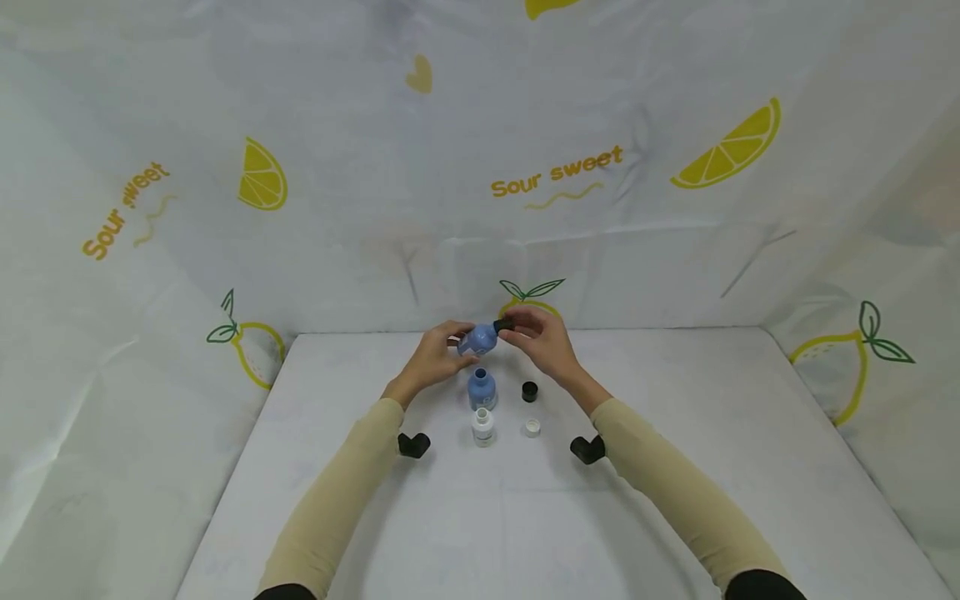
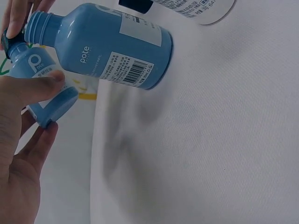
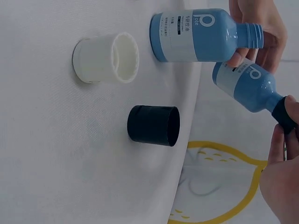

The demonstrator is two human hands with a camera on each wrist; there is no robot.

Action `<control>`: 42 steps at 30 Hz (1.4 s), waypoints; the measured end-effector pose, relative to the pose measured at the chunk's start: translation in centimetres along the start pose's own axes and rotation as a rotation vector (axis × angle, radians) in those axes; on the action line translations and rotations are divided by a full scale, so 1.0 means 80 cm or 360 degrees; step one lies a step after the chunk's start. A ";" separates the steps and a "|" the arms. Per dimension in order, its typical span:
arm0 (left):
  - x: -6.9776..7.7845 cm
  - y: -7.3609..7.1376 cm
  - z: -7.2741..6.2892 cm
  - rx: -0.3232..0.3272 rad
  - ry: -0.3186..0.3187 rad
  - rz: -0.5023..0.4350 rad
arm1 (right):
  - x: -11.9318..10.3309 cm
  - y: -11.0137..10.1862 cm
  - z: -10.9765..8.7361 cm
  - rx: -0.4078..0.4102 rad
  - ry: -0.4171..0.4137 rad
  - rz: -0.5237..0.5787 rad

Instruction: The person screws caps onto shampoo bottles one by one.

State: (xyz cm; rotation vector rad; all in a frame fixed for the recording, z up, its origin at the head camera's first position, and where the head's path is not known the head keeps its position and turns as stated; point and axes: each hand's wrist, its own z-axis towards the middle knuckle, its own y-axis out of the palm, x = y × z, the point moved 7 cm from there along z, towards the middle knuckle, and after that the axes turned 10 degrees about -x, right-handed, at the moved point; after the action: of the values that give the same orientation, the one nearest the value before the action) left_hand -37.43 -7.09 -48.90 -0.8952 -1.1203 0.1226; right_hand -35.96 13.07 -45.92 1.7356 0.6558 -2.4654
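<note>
My left hand (image 1: pixel 437 357) grips a small blue bottle (image 1: pixel 477 340) by its body, tilted above the far part of the table. At its neck, my right hand (image 1: pixel 545 340) pinches the black cap (image 3: pixel 283 114). Whether the cap is threaded on or loose, I cannot tell. Just nearer stands an uncapped blue bottle (image 1: pixel 482 390), its threaded neck bare in the left wrist view. In front of that is a white bottle (image 1: pixel 483 428), also without a cap. To their right, a black cap (image 3: pixel 153 125) and a white cap (image 3: pixel 106 58) rest on the table, the white one with its hollow side up.
The white table (image 1: pixel 502 525) reaches to a pale curtain (image 1: pixel 450 250) printed with lemons, which hangs behind it and at both sides. Black wrist mounts (image 1: pixel 587 450) stick out inward from both sleeves, over the table on either side of the bottles.
</note>
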 end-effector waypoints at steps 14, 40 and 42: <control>0.003 0.001 0.000 -0.0039 -0.0013 -0.0004 | 0.001 0.010 0.005 -0.0028 0.0017 -0.0091; 0.004 0.004 0.000 -0.0027 0.0052 0.0005 | 0.009 0.005 0.002 0.0190 0.0219 -0.0252; 0.005 0.004 0.000 -0.0030 0.0045 0.0001 | 0.010 0.005 0.001 0.0176 0.0231 -0.0247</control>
State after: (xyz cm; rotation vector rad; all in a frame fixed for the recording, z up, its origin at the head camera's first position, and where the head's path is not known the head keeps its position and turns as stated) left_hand -37.14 -6.71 -48.84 -0.9115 -1.0966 0.0998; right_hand -36.22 12.85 -46.71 1.9922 0.7037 -2.5386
